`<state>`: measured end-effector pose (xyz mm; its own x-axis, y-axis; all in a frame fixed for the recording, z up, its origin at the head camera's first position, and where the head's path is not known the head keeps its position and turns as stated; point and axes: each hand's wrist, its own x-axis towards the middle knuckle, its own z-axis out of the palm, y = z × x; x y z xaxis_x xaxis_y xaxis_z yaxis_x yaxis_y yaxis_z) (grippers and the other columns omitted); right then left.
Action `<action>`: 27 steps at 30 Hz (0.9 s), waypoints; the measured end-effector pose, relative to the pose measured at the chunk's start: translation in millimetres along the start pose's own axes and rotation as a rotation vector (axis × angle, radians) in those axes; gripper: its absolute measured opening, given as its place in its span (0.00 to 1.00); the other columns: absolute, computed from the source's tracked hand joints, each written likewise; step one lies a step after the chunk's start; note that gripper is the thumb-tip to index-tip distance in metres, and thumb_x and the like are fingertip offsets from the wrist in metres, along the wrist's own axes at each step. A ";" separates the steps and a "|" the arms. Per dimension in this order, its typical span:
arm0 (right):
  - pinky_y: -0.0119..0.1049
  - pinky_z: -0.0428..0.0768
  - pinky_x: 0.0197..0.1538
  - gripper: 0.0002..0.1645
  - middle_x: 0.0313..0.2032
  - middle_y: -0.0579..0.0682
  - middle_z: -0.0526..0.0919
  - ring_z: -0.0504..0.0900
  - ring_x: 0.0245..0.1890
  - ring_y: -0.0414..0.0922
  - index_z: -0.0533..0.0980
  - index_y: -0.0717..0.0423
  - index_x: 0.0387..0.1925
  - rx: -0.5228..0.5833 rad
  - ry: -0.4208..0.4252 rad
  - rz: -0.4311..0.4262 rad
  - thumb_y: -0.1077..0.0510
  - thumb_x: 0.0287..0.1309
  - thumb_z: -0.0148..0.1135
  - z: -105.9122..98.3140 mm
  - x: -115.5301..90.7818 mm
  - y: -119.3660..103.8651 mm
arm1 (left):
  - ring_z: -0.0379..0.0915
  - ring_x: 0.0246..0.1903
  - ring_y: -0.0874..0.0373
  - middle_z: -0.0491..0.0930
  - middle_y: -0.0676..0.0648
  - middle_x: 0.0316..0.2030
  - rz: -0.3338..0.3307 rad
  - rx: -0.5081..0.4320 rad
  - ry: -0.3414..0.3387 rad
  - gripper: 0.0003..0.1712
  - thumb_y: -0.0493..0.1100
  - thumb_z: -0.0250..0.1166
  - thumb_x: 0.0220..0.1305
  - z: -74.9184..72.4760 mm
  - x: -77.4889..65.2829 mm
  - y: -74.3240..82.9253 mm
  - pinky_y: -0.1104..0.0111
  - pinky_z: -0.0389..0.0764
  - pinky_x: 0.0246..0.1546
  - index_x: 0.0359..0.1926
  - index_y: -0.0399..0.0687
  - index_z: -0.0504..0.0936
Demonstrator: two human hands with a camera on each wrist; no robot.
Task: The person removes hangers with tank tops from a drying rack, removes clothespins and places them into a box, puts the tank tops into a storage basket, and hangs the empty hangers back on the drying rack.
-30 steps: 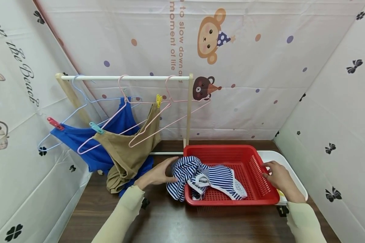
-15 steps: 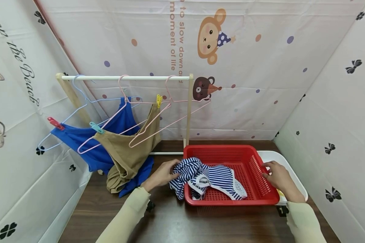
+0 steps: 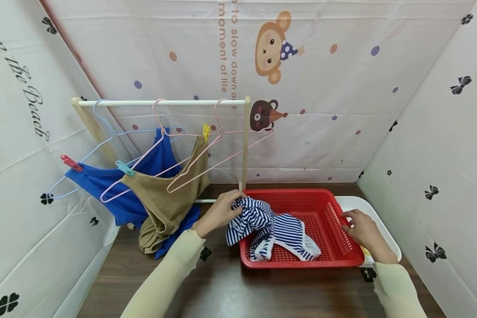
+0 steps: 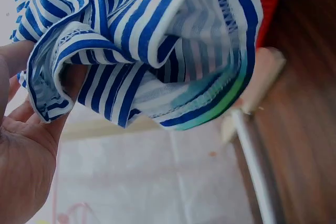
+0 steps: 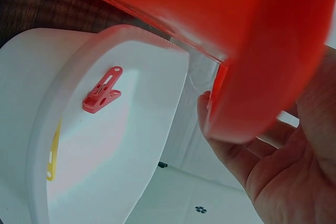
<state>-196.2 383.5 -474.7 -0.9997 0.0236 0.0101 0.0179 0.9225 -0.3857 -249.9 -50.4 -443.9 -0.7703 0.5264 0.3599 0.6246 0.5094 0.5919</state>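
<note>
My left hand [image 3: 218, 212] pinches a bunched blue-and-white striped garment [image 3: 256, 221] over the left edge of a red plastic basket [image 3: 302, 265]. In the left wrist view, the gathered cloth [image 4: 142, 19] hangs from between thumb and fingers. The garment's other part lies inside the basket, white trim showing; its exact kind is unclear while crumpled. On the basket's right rim, my right hand [image 3: 363, 232] holds on. The right wrist view has its fingers [image 5: 231, 156] curled round the red rim, which hides some of them.
Left stands a drying rack [image 3: 163, 103] with a blue garment [image 3: 119, 198] and khaki garment [image 3: 171, 190] clipped on hangers, plus a bare pink hanger [image 3: 222, 163]. A white tray [image 3: 381, 221] beside the basket holds a red clothespin [image 5: 102, 93] and a yellow one [image 5: 53, 153].
My left hand has taken hold of the striped garment and moved up and right with it, drawing its loose end off the table. My right hand stays on the basket rim.
</note>
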 end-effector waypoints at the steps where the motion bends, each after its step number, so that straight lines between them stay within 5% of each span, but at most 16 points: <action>1: 0.46 0.85 0.33 0.26 0.49 0.71 0.76 0.81 0.38 0.58 0.76 0.70 0.52 -0.002 -0.001 0.001 0.64 0.50 0.72 0.1 0.1 -0.1 | 0.78 0.48 0.53 0.81 0.45 0.48 0.009 0.002 0.000 0.14 0.32 0.64 0.62 0.1 3.9 3.6 0.58 0.79 0.55 0.49 0.43 0.79; 14: 0.47 0.86 0.36 0.28 0.51 0.71 0.76 0.81 0.40 0.58 0.76 0.69 0.53 0.017 -0.009 0.009 0.64 0.50 0.72 1.0 -0.2 0.0 | 0.77 0.49 0.55 0.81 0.46 0.49 0.161 -0.011 0.056 0.15 0.32 0.63 0.62 24.6 37.9 42.5 0.64 0.79 0.56 0.50 0.43 0.78; 21: 0.47 0.86 0.35 0.27 0.49 0.70 0.76 0.81 0.39 0.57 0.76 0.69 0.53 0.021 -0.008 0.000 0.64 0.51 0.72 0.1 0.4 -0.8 | 0.75 0.55 0.57 0.78 0.49 0.55 0.120 0.058 -0.090 0.19 0.38 0.63 0.66 41.1 35.8 38.7 0.64 0.75 0.62 0.58 0.48 0.76; 27: 0.46 0.86 0.34 0.27 0.49 0.70 0.76 0.81 0.39 0.58 0.76 0.69 0.53 0.022 -0.011 0.009 0.64 0.50 0.72 -0.2 0.6 0.2 | 0.71 0.63 0.55 0.70 0.51 0.67 -0.001 0.112 -0.236 0.34 0.44 0.66 0.64 37.3 27.8 31.2 0.59 0.74 0.63 0.69 0.58 0.67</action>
<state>-196.8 383.8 -474.6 -0.9996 0.0275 -0.0037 0.0266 0.9134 -0.4061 -247.0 5.5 -442.3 -0.7277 0.6635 0.1739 0.6446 0.5749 0.5039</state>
